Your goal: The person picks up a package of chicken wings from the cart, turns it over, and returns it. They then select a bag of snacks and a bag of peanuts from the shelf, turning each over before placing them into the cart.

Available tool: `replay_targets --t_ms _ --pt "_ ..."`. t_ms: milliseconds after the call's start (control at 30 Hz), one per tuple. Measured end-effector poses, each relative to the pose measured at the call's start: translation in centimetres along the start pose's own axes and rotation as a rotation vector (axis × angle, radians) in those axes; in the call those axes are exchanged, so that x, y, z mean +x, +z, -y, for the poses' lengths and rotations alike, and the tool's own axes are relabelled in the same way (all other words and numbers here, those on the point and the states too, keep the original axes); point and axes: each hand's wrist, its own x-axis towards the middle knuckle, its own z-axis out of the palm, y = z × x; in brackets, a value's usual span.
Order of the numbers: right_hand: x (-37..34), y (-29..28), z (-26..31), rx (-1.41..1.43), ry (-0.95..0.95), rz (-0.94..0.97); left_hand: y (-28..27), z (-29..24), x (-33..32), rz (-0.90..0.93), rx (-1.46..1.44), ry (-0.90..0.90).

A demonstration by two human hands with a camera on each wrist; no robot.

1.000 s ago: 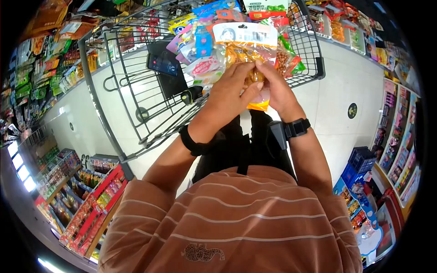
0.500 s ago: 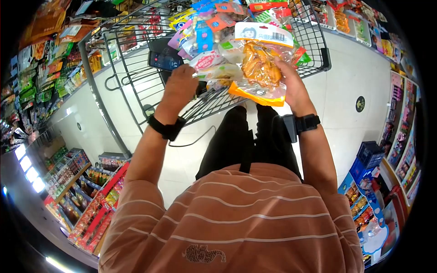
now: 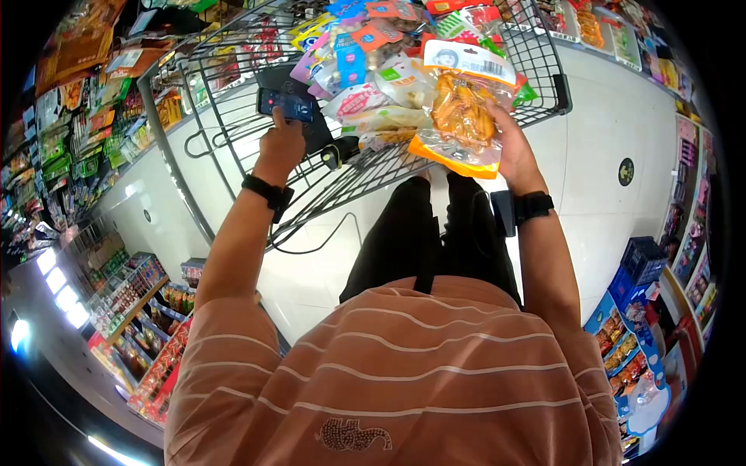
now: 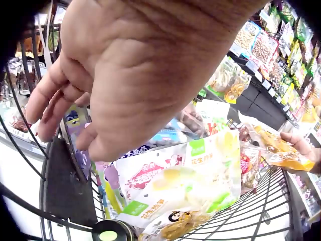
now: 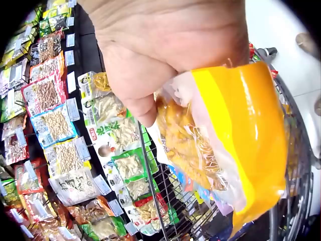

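Note:
My right hand [image 3: 517,151] grips a clear snack bag [image 3: 462,109] by its right side, thumb across the front. The bag has golden-brown food inside, a white top with a barcode and an orange bottom edge; in the right wrist view this orange edge [image 5: 246,135] faces the camera. At the left, my left hand [image 3: 281,144] reaches over the cart with its index finger extended to the screen of a dark phone [image 3: 291,107]. From the left wrist, the other fingers [image 4: 47,108] look loosely bent, holding nothing. The phone is hidden there.
The wire shopping cart [image 3: 566,97] holds a heap of colourful snack packets [image 3: 377,58]. A black panel [image 4: 65,186] lies beneath the phone, near a black item with a yellow-green end [image 4: 108,235]. Shelves of packaged snacks [image 5: 55,125] line the aisle.
Both hands were together on the snack bag. The left hand has let go and moved left to the phone, while the right hand has carried the bag slightly right.

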Motion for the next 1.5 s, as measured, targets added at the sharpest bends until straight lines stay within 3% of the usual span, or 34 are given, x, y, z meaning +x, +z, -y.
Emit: replay_targets --t_ms 433,633,833,967,1100,1233,1500 --pt "1.4 -1.9 -0.5 0.034 0.023 0.066 1.2 1.2 1.9 0.216 -0.062 -0.15" --pt "1.7 -2.2 -0.7 0.031 0.019 0.035 -0.1 0.7 1.1 0.086 -0.146 -0.121" --pt "0.8 -1.3 -0.6 0.104 0.051 0.03 -8.4 -4.1 -0.2 -0.034 -0.746 0.036" --pt "-0.7 0.6 0.2 0.163 0.043 0.14 -12.3 -7.4 -0.5 0.12 -1.143 -0.13" --pt "-1.4 1.7 1.2 0.107 0.071 0.183 -15.8 -10.1 -0.8 0.233 -1.529 -0.181" --pt "-2.3 2.9 1.7 0.028 0.057 0.225 -15.9 -12.4 -1.0 0.261 -1.802 -0.129" --pt "-2.9 3.7 1.6 -0.043 0.049 0.26 -13.7 -15.4 -0.6 0.286 -2.102 -0.199"
